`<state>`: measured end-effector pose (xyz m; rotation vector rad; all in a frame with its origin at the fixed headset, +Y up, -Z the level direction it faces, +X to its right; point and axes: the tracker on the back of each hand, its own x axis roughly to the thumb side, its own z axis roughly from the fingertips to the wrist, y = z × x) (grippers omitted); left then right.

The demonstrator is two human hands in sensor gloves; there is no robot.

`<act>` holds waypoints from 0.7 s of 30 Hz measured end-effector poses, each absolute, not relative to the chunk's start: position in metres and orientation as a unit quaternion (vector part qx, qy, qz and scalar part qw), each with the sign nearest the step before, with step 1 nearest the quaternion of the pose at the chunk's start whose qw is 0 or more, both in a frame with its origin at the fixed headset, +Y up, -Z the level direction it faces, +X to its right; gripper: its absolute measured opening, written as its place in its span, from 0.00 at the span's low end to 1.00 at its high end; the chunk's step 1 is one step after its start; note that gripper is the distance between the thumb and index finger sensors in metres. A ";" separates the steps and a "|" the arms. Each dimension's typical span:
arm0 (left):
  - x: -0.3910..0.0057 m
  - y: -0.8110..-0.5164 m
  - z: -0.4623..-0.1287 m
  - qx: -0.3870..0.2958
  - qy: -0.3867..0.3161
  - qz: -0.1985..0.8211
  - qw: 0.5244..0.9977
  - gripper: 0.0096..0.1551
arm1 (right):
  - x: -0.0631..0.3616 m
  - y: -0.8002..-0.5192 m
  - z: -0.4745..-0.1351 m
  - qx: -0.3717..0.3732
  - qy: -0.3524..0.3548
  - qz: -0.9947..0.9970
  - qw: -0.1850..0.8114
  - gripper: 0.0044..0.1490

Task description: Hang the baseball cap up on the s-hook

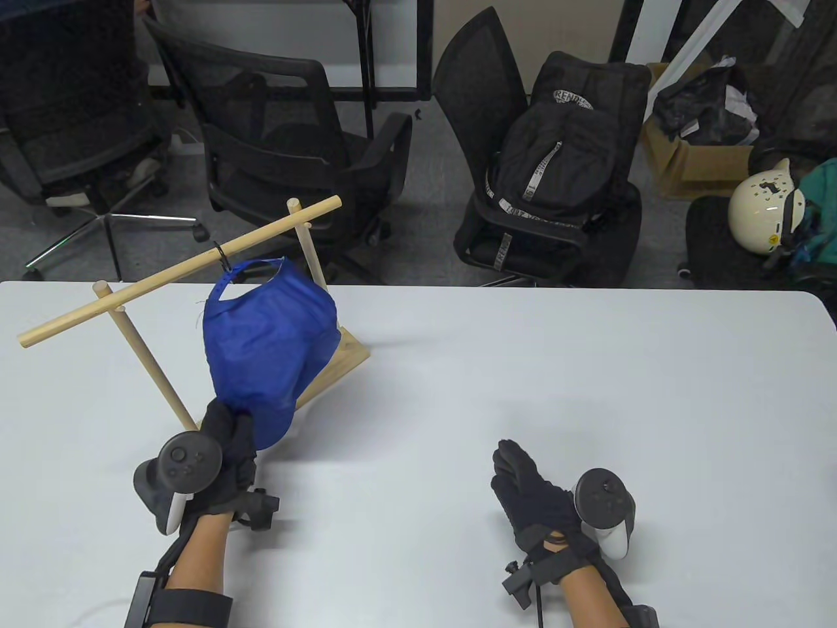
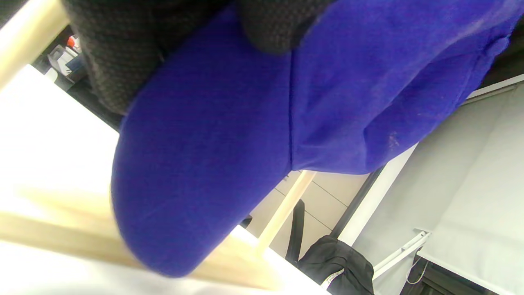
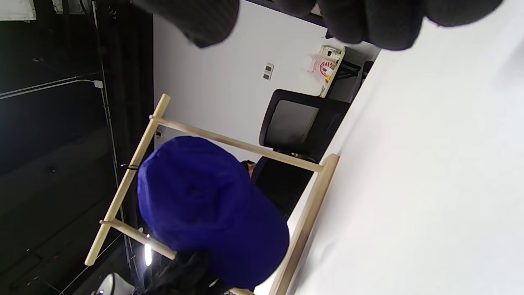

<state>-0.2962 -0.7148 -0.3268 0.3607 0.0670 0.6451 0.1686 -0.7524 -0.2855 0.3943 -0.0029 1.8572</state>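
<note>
A blue baseball cap (image 1: pixel 268 340) is held up against a wooden rack (image 1: pixel 176 269) at the table's left. My left hand (image 1: pixel 225 435) grips the cap by its brim, and the cap's back strap (image 1: pixel 229 278) sits right at the small black s-hook (image 1: pixel 221 254) on the rack's top bar. I cannot tell whether the strap is on the hook. The cap fills the left wrist view (image 2: pixel 229 135), with my gloved fingers (image 2: pixel 123 53) over the brim. My right hand (image 1: pixel 523 481) rests flat and empty on the table. The cap also shows in the right wrist view (image 3: pixel 204 209).
The rack's wooden base (image 1: pixel 343 356) stands on the white table (image 1: pixel 588 366). Beyond the far edge are black office chairs (image 1: pixel 274 131), a black backpack (image 1: pixel 562 170) on a chair, and a white helmet (image 1: pixel 762 206).
</note>
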 end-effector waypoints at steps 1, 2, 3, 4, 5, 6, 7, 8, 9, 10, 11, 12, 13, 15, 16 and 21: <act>-0.296 -0.719 -0.328 0.172 0.034 0.318 0.932 0.26 | 0.169 -0.752 -0.286 0.168 -0.002 0.794 0.583 0.46; -0.295 -0.722 -0.329 0.167 0.036 0.320 0.932 0.25 | 0.170 -0.752 -0.286 0.168 -0.001 0.794 0.584 0.46; -0.294 -0.725 -0.329 0.164 0.037 0.321 0.932 0.25 | 0.170 -0.752 -0.286 0.168 -0.001 0.794 0.584 0.46; -0.293 -0.729 -0.330 0.161 0.036 0.324 0.932 0.25 | 0.171 -0.753 -0.286 0.167 0.000 0.794 0.585 0.46; -0.292 -0.731 -0.331 0.157 0.036 0.327 0.931 0.25 | 0.171 -0.753 -0.286 0.166 0.000 0.794 0.585 0.46; -0.290 -0.735 -0.331 0.152 0.035 0.333 0.930 0.25 | 0.171 -0.753 -0.286 0.165 0.001 0.794 0.585 0.46; -0.289 -0.738 -0.331 0.148 0.036 0.340 0.928 0.25 | 0.171 -0.753 -0.286 0.165 0.002 0.793 0.586 0.46; -0.288 -0.741 -0.332 0.142 0.035 0.348 0.926 0.25 | 0.172 -0.753 -0.286 0.164 0.003 0.793 0.587 0.46; -0.287 -0.744 -0.332 0.132 0.030 0.361 0.922 0.25 | 0.172 -0.753 -0.286 0.164 0.003 0.793 0.587 0.46; -0.287 -0.747 -0.333 0.125 0.027 0.371 0.920 0.25 | 0.172 -0.753 -0.286 0.163 0.003 0.793 0.587 0.46; -0.286 -0.750 -0.333 0.118 0.028 0.380 0.917 0.25 | 0.173 -0.753 -0.286 0.163 0.003 0.794 0.586 0.46; -0.285 -0.751 -0.333 0.115 0.028 0.382 0.917 0.25 | 0.173 -0.753 -0.286 0.163 0.003 0.794 0.586 0.46; -0.285 -0.753 -0.334 0.108 0.024 0.383 0.917 0.25 | 0.173 -0.753 -0.286 0.163 0.004 0.794 0.586 0.46; -0.284 -0.756 -0.335 0.097 0.024 0.386 0.917 0.25 | 0.173 -0.753 -0.287 0.163 0.005 0.794 0.585 0.46; -0.283 -0.757 -0.336 0.088 0.025 0.388 0.917 0.25 | 0.173 -0.753 -0.287 0.163 0.006 0.795 0.585 0.46; -0.282 -0.762 -0.337 0.040 0.028 0.402 0.914 0.31 | 0.173 -0.754 -0.288 0.164 0.009 0.796 0.583 0.47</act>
